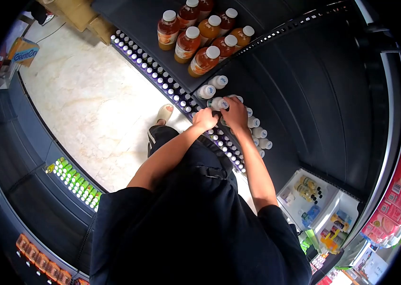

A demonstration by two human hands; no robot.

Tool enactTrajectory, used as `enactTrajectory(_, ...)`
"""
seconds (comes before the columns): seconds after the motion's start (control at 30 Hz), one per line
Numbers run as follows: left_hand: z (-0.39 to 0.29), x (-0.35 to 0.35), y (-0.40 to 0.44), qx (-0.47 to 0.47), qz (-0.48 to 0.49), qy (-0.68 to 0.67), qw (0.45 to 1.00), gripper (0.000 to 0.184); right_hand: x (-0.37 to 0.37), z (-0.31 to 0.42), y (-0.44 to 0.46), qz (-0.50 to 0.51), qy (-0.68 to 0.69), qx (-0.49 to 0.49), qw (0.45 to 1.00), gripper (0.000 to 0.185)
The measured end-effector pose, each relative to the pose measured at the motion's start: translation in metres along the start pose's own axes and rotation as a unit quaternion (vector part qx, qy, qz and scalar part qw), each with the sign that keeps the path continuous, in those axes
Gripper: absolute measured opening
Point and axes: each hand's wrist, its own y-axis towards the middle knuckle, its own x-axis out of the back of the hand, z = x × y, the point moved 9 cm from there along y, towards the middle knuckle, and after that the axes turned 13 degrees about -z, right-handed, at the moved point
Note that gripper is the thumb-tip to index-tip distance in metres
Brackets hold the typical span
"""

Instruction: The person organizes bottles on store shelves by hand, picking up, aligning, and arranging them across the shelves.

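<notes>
My right hand (234, 114) reaches over a group of white bottles on the black shelf. Its fingers curl around the top of one white bottle (215, 103). Close beside it, my left hand (205, 119) is closed at the shelf's front edge, thumb toward the right hand; whatever it may hold is hidden. Two more white bottles, one of them a nearer white bottle (205, 92), stand just beyond. Several others, including a white bottle (259, 132), stand to the right of my right hand, partly covered by it.
Juice bottles (187, 45) with white caps stand on the shelf at the upper middle. Rows of small white-capped bottles (151, 70) line a lower level. Green bottles (74, 180) are on the left shelf. An open white fridge (321, 202) holds drinks at lower right. Cardboard boxes (74, 16) sit on the floor.
</notes>
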Motion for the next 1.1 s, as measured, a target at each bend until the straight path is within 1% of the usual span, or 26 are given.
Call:
enactTrajectory(0.1,0.005,0.0,0.0,0.02,0.003,-0.004,1.0,0.049,-0.004,0.003,0.003,0.007,0.005,-0.002,1.0,0.04)
enactTrajectory(0.2,0.002,-0.001,-0.002,0.005,0.024,-0.028,0.999,0.049,-0.009,0.006,0.004,0.012,0.007,0.003,1.0,0.04)
enactTrajectory(0.3,0.001,-0.002,-0.003,0.004,0.051,-0.022,0.998,0.047,-0.011,0.005,0.002,0.021,0.006,-0.007,1.0,0.041)
enactTrajectory(0.4,-0.003,-0.007,0.0,-0.107,0.017,-0.001,0.994,0.052,-0.01,0.006,0.003,0.018,-0.006,0.021,1.0,0.04)
enactTrajectory(0.5,0.005,-0.019,0.005,-0.103,0.025,0.006,0.994,0.06,-0.012,0.002,0.004,0.027,0.005,0.005,1.0,0.041)
enactTrajectory(0.6,0.003,-0.019,0.002,-0.095,0.044,0.011,0.994,0.066,-0.012,0.003,0.002,0.006,0.008,0.012,1.0,0.04)
enactTrajectory(0.63,0.002,-0.018,-0.001,-0.078,0.059,0.005,0.995,0.066,-0.012,0.002,0.002,0.016,0.013,-0.003,1.0,0.04)
enactTrajectory(0.73,0.002,-0.016,-0.008,-0.066,0.052,0.003,0.996,0.064,-0.01,0.001,0.001,-0.018,0.028,0.027,0.999,0.046)
enactTrajectory(0.83,0.0,-0.011,-0.017,-0.089,0.03,0.102,0.99,0.059,0.003,0.0,0.005,-0.024,0.078,0.049,0.995,0.047)
enactTrajectory(0.93,-0.003,-0.022,-0.023,-0.114,0.098,0.147,0.978,0.048,0.023,-0.017,0.01,-0.091,0.034,0.042,0.994,0.046)
enactTrajectory(0.97,-0.01,-0.022,-0.025,-0.16,0.062,0.162,0.972,0.042,0.026,-0.028,0.011,-0.093,0.021,0.011,0.995,0.046)
enactTrajectory(1.07,-0.029,-0.018,-0.032,-0.156,0.048,0.153,0.975,0.041,0.024,-0.05,0.016,-0.083,0.003,-0.013,0.996,0.046)
enactTrajectory(1.1,-0.034,-0.018,-0.032,-0.15,0.05,0.127,0.979,0.036,0.022,-0.054,0.016,-0.066,-0.007,-0.023,0.998,0.046)
